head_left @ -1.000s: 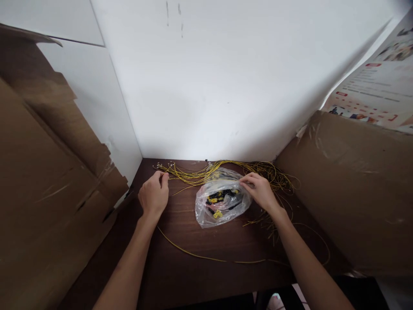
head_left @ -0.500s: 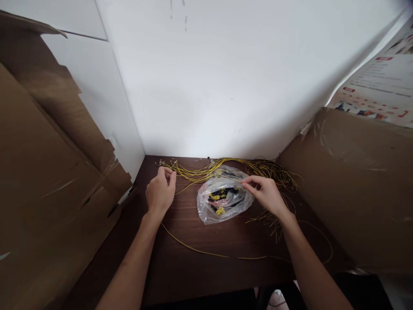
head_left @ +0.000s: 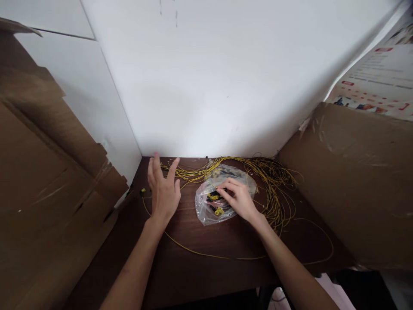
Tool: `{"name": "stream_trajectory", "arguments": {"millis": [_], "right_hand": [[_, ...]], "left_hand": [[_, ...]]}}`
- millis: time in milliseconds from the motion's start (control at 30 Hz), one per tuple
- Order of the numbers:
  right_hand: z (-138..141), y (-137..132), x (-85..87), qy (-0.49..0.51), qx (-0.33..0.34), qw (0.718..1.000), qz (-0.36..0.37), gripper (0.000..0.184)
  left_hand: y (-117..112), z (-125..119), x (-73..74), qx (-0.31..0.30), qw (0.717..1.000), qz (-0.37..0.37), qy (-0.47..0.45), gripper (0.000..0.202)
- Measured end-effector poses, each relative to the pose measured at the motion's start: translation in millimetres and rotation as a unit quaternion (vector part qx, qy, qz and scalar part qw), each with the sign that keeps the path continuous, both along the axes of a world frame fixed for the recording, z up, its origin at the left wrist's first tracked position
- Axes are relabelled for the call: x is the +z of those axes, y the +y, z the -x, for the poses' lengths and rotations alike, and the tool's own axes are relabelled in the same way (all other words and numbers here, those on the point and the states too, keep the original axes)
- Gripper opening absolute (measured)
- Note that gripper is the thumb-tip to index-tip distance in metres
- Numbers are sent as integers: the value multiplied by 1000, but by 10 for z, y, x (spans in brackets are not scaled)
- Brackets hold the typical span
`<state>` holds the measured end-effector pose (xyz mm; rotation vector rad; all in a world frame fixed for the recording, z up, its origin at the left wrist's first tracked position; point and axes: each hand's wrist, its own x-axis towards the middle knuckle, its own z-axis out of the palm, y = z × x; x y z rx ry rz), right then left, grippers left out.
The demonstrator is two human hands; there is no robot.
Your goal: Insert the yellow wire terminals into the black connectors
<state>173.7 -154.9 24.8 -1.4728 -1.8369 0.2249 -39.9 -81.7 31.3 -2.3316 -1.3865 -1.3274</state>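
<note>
My left hand (head_left: 164, 189) is open with fingers spread, beside the left ends of a bundle of thin yellow wires (head_left: 193, 173) along the back of the table. My right hand (head_left: 237, 198) is closed in a pinch on a yellow wire (head_left: 209, 181), which curves down to the fingertips from the bundle. Below that hand lies a clear plastic bag (head_left: 203, 215) with black and yellow connectors (head_left: 219, 211) in it. Left of my left hand, a small yellow and black connector (head_left: 143, 190) sits at the end of a wire.
A tangle of wires (head_left: 274, 172) spreads over the right side of the dark brown table (head_left: 200, 280). Cardboard (head_left: 41, 172) stands on the left, more cardboard (head_left: 348, 181) on the right. A white wall (head_left: 209, 86) rises at the back. One long wire (head_left: 193, 250) loops across the front.
My right hand has moved left over the bag with the wire. The left hand has opened and spread its fingers. The connector at the left has come into sight.
</note>
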Motion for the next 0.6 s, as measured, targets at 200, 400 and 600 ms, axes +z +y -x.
{"name": "stream_trajectory", "arguments": {"millis": [200, 400, 600], "right_hand": [[89, -34, -79, 20, 45, 998, -48, 20], [50, -96, -104, 62, 49, 996, -46, 19], [-37, -98, -86, 66, 23, 996, -63, 18]], "left_hand": [[-133, -182, 14, -204, 971, -17, 123, 39], [-169, -259, -78, -312, 942, 30, 116, 25], [-120, -185, -84, -215, 968, 89, 95, 27]]}}
